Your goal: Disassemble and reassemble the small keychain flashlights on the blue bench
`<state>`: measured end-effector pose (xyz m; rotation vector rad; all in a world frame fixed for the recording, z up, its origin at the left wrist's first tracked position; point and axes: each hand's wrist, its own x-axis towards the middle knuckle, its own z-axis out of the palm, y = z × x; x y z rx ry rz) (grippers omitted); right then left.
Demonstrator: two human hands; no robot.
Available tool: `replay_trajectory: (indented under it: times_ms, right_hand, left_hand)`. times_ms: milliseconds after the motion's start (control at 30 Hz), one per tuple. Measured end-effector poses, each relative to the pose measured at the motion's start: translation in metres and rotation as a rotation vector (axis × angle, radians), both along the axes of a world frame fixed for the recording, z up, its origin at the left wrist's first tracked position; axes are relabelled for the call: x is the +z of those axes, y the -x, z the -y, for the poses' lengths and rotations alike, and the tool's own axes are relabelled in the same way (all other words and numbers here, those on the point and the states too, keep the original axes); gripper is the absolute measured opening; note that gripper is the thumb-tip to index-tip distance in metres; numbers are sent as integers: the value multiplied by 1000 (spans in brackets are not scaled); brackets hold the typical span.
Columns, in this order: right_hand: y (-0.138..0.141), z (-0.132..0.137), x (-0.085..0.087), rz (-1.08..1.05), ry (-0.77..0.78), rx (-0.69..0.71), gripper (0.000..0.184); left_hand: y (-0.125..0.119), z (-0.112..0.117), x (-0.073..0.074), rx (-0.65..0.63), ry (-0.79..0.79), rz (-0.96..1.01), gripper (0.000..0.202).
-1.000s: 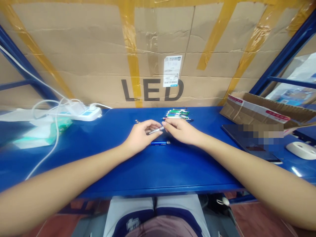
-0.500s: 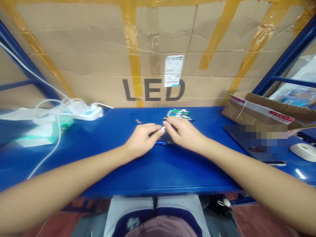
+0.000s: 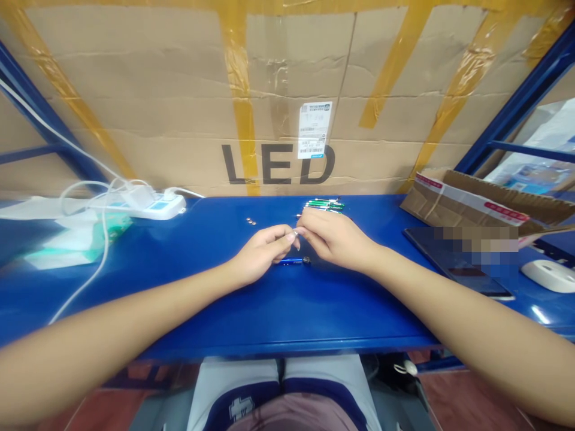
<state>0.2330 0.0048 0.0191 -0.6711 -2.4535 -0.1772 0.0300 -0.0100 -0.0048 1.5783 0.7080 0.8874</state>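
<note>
Above the blue table, my left hand (image 3: 263, 254) and my right hand (image 3: 335, 239) meet fingertip to fingertip. Both are closed in a pinch on a small silvery piece (image 3: 295, 234), mostly covered by the fingers, so its kind does not show. Just below them lies a blue pen-like barrel (image 3: 291, 261) with a dark metal end at its right; the left hand partly overlaps it. Behind my right hand are several green and silver pens (image 3: 322, 204), side by side. Several tiny coppery pieces (image 3: 250, 221) sit beyond my left hand.
A white power strip (image 3: 166, 206) with cables and a green-white packet (image 3: 67, 245) occupy the left. To the right are an open cardboard box (image 3: 467, 200), a dark flat device (image 3: 449, 263) and a white mouse (image 3: 550, 275). A large taped carton (image 3: 179, 108) stands behind the table (image 3: 287, 317).
The fingertips have shifted slightly around the silvery piece, which now shows less. My left hand has turned a little, and more of the blue barrel is visible. The camera view has moved slightly.
</note>
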Motion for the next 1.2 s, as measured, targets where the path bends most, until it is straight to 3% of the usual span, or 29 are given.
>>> replay_trajectory:
  times_ms: [67,333,633,767,900,1000,1100,1200]
  right_hand:
    - [0,2,1,9,-35,23,26]
    - [0,4,3,19,-177,28,27]
    - [1,4,0,-8,-152,64,27]
    - [1,6,0,-33,-162,121,26]
    - [1,8,1,-16,-102,125,29]
    - [2,8,2,-126,-6,87,28]
    - [4,5,0,-267,147,46,27]
    - [3,-1,-3,-167,278,50,12]
  left_hand:
    - [0,1,3,-63,96,62,37]
    - [4,3,13,-157,218,120,29]
    - [10,0,26,-394,783,222,25]
    - [12,0,29,-476,925,228,29]
    - [12,3,29,-505,934,195,30]
    - [11,4,28,-490,866,192,34]
    - [10,3,27,-392,726,259,39]
    - [10,-1,24,-237,569,322,39]
